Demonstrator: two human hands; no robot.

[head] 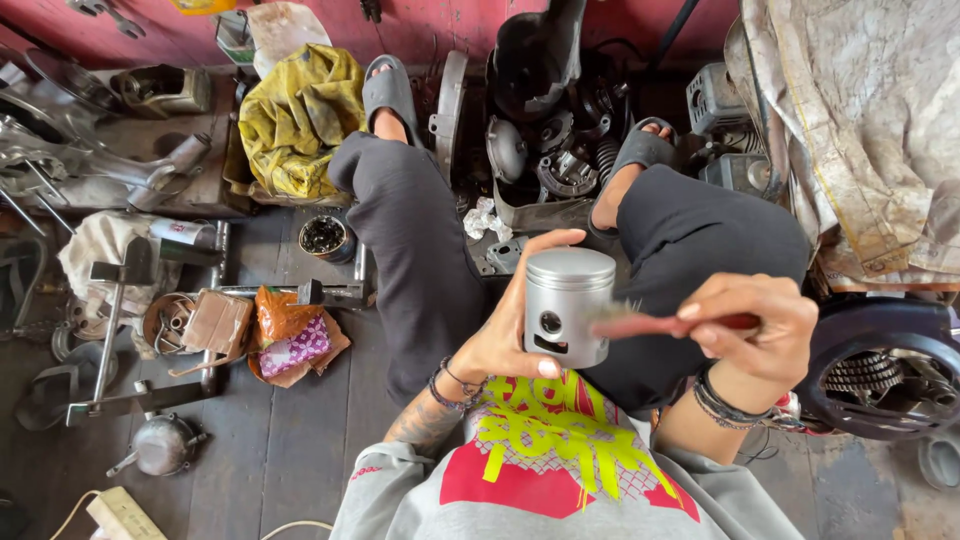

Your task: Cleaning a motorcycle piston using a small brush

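My left hand (510, 335) grips a grey metal piston (567, 305), held upright in front of my chest, with its pin hole facing me. My right hand (755, 325) holds a red-handled brush (660, 324) whose bristle end rests against the piston's right side. Both wrists wear dark bracelets. My knees in dark trousers sit just beyond the piston.
Engine parts (560, 150) lie between my sandalled feet. A yellow cloth (295, 115) lies on the floor at the back left, with a small round tin (326, 238) nearby. Metal tools and a frame (120, 330) fill the left side. A black fan cover (880, 370) sits at right.
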